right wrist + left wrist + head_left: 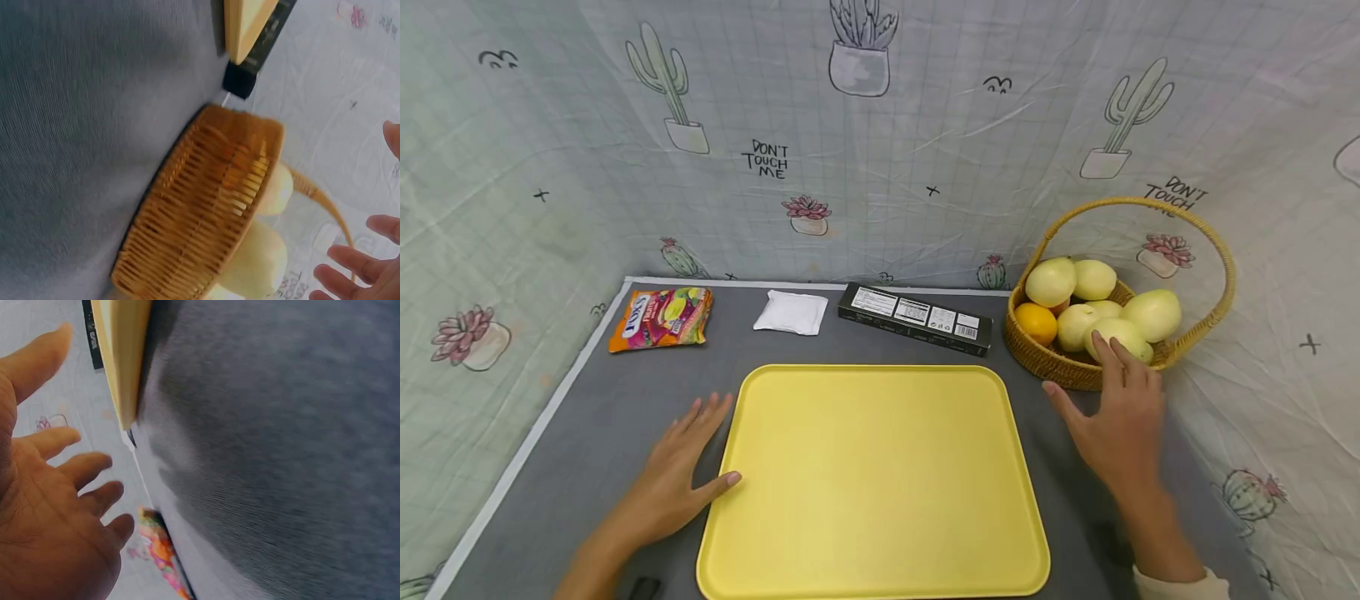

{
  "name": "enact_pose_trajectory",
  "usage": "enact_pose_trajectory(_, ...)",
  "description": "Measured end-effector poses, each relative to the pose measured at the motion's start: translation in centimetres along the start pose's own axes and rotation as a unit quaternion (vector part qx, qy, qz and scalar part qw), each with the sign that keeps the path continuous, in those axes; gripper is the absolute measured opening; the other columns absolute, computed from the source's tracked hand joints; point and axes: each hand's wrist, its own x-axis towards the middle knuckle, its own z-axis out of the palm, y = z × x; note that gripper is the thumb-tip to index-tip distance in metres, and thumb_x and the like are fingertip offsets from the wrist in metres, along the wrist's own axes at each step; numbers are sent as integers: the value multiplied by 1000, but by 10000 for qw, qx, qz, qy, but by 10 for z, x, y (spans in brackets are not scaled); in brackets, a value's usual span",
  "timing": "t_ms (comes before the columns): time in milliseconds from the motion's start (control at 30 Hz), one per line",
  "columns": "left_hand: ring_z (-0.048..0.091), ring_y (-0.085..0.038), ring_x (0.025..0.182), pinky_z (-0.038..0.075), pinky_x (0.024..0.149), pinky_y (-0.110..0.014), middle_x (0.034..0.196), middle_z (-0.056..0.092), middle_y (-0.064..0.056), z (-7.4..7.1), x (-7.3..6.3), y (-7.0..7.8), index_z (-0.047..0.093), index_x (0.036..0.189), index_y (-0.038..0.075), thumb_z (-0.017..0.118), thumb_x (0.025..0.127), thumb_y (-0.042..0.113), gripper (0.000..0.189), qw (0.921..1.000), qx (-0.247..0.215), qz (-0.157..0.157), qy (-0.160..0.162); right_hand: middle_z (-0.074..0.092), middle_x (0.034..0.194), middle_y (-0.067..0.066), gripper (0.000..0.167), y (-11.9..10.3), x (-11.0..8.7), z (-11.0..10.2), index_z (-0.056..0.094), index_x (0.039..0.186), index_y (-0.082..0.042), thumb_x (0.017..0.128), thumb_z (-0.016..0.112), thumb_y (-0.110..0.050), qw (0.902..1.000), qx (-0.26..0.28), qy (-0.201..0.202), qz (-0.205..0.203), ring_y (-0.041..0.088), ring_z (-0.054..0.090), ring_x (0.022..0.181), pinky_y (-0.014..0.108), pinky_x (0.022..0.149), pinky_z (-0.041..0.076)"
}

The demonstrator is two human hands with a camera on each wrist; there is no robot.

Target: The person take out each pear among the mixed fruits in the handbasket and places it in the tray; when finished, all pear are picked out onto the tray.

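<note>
Nearest you on the grey surface (550,433), the yellow tray (872,483) is lying flat. The wicker basket (1052,367), holding pale fruit (1118,340), is standing at the far right corner. Your right hand (1120,425), thumb and fingers spread, is hovering near the basket; your left hand (681,471), also spread, is hovering by the tray's left edge. Along the surface's far edge, a black box (917,319), orange bag (662,319) and white packet (790,312) are lying.

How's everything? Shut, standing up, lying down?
Yellow rectangular tray: lying flat.
Brown woven basket: upright, holding round pale-green fruits and a round orange fruit.
Long black cardboard box: lying down, looks shut.
White rectangular packet: lying down, looks shut.
Shiny orange printed bag: lying down, looks shut.
Left hand: gripping nothing.
Right hand: gripping nothing.
</note>
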Motion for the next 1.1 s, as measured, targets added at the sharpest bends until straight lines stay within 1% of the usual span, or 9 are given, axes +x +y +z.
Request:
enact_pose_trajectory(167, 19, -57, 159, 19, 119, -85, 175, 25, -24, -1, -8, -7, 20, 173, 24, 87, 89, 35, 107, 9990, -342, -96, -289, 56, 140, 39, 97, 13, 8, 0, 52, 156, -3, 91, 68, -73, 9993, 213, 271, 156, 62, 50, 118, 73, 101, 38)
enact_pose_trajectory(300, 23, -54, 159, 29, 114, -85, 176, 28, -18, -1, -13, -8, 21, 172, 28, 88, 86, 38, 109, 9976, -345, -302, -521, 54, 140, 39, 89, 23, 14, -1, 55, 153, -1, 84, 87, -48, 9978, 338, 320, 467, 62, 48, 122, 74, 103, 37)
enact_pose_trajectory(367, 25, -53, 159, 32, 113, -84, 176, 29, -15, 0, -14, -9, 22, 172, 29, 88, 86, 38, 109, 9970, -334, -346, -604, 53, 139, 39, 88, 28, 18, -3, 54, 152, 0, 80, 92, -33, 9969, 352, 283, 639, 63, 46, 121, 74, 104, 35)
enact_pose_trajectory(433, 25, -52, 159, 33, 114, -83, 176, 29, -14, 0, -15, -9, 24, 172, 28, 88, 86, 37, 107, 9966, -348, -350, -662, 53, 138, 38, 87, 32, 22, -4, 54, 151, 0, 78, 94, -25, 9955, 368, 244, 833, 62, 45, 119, 73, 102, 34)
enact_pose_trajectory(567, 27, -53, 158, 37, 113, -81, 175, 31, -16, 1, -16, -9, 27, 171, 28, 87, 87, 36, 103, 9966, -374, -324, -655, 53, 138, 37, 86, 39, 30, -5, 53, 153, -2, 80, 94, -23, 9908, 347, 31, 1307, 60, 43, 119, 69, 102, 31)
enact_pose_trajectory(700, 31, -56, 156, 42, 110, -80, 173, 30, -22, 1, -16, -7, 30, 170, 26, 85, 88, 36, 100, 9966, -354, -307, -680, 51, 140, 37, 86, 47, 35, -3, 52, 155, -4, 82, 94, -21, 9856, 271, -325, 1635, 58, 42, 126, 70, 108, 30)
enact_pose_trajectory(800, 33, -56, 154, 43, 110, -78, 173, 30, -25, 1, -17, -6, 31, 170, 22, 84, 89, 35, 98, 9968, -292, -241, -697, 50, 141, 38, 86, 54, 37, -1, 52, 156, -4, 82, 93, -20, 9831, 222, -551, 1730, 58, 41, 129, 71, 111, 30)
enact_pose_trajectory(1000, 36, -53, 154, 44, 112, -73, 173, 33, -22, 2, -17, -3, 33, 169, 15, 85, 89, 28, 96, 9977, -148, -151, -640, 51, 141, 38, 83, 64, 40, 3, 52, 155, -3, 84, 92, -20, 9806, 116, -792, 1788, 57, 42, 131, 71, 109, 33)
enact_pose_trajectory(1100, 35, -54, 154, 43, 113, -75, 173, 32, -22, 3, -16, -3, 33, 169, 14, 84, 89, 28, 96, 9975, -187, -179, -660, 50, 142, 39, 83, 67, 41, 4, 51, 156, -3, 85, 90, -21, 9778, 94, -949, 1867, 57, 41, 132, 70, 108, 34)
